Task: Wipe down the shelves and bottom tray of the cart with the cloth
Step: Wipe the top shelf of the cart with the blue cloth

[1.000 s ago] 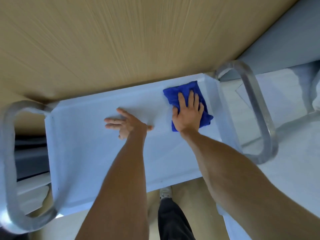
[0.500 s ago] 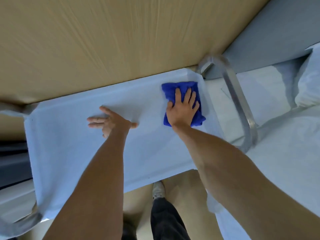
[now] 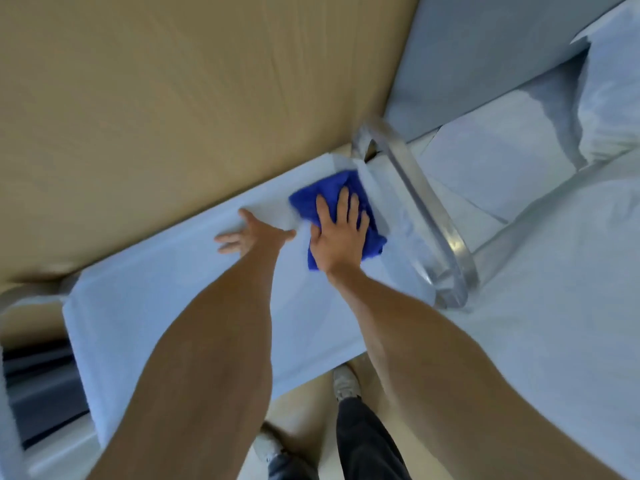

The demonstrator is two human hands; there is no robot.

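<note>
Fingers, right (image 3: pixel 344 202): straight and slightly spread, flat on top of cloth, pressing it down.
Fingers, left (image 3: pixel 227 241): straight, loosely spread, flat on shelf surface, blurred, holding nothing.
Right hand (image 3: pixel 337 233): palm down on cloth, arm reaching in from lower right.
Left hand (image 3: pixel 251 233): palm down on shelf just left of right hand, thumb tip near edge of cloth, arm reaching in from bottom centre.
Cloth (image 3: pixel 372 237): blue, crumpled, under right hand, at far right end of shelf, close to far right corner, touching or nearly touching raised right rim.
Shelf (image 3: pixel 145 306): top level of cart, pale blue-white tray with raised rim, running from lower left to upper right.
Cart handle (image 3: pixel 429 216): shiny metal loop at right end of shelf, just beside cloth.
Left end of cart (image 3: pixel 10 410): second metal loop partly in view, lower levels dark and unclear.
Wood panel (image 3: pixel 173 98): tan wood-grain surface behind far edge of shelf.
Bedding (image 3: pixel 554 306): white sheets to the right of cart, pillow (image 3: pixel 609 98) at upper right.
Feet (image 3: pixel 344 381): light shoes and dark trouser leg on beige floor below near edge of shelf.
</note>
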